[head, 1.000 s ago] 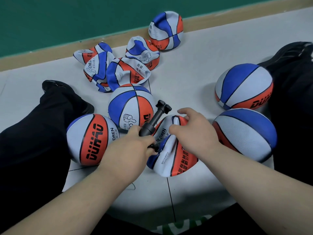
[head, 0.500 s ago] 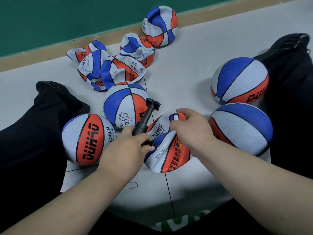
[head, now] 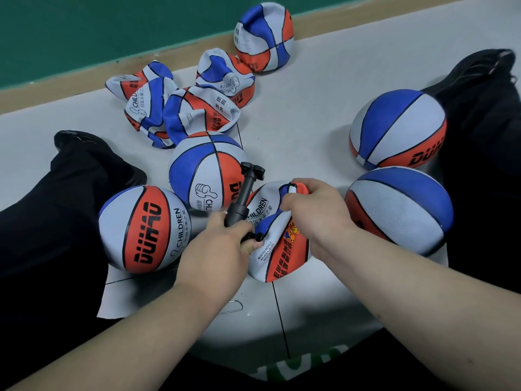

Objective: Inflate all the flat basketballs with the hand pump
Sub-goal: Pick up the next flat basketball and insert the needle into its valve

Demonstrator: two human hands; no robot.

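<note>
- The hand pump (head: pixel 244 190) is gripped low on its barrel by the left hand (head: pixel 222 249), with the fingers curled round it. The T-handle is tilted up and away.
- The flat ball (head: pixel 277 249) lies crumpled on the floor (head: pixel 310 114) between the two hands, touching the pump's lower end.
- A raised fold of that ball is pinched by the right hand (head: pixel 313 210), thumb against curled fingers.
- The needle and valve are hidden under the left fingers, so seating cannot be told.
- Risk: the needle could be bent or snapped if the pump is levered sideways. The pump is held tilted, and the slack skin gives it no support.
- Risk: the needle could be pulled out of the valve if the pinched fold is let go, since the limp skin is free to shift.
- Risk: the round balls (head: pixel 203 170) could be knocked and set rolling. Four lie close around the hands, one just behind the pump.
- The heap of flat balls (head: pixel 197 111) sits farther out, near the wall. The task is judged roughly half done.
- Containers: none are seen. All the balls lie loose on the floor.
</note>
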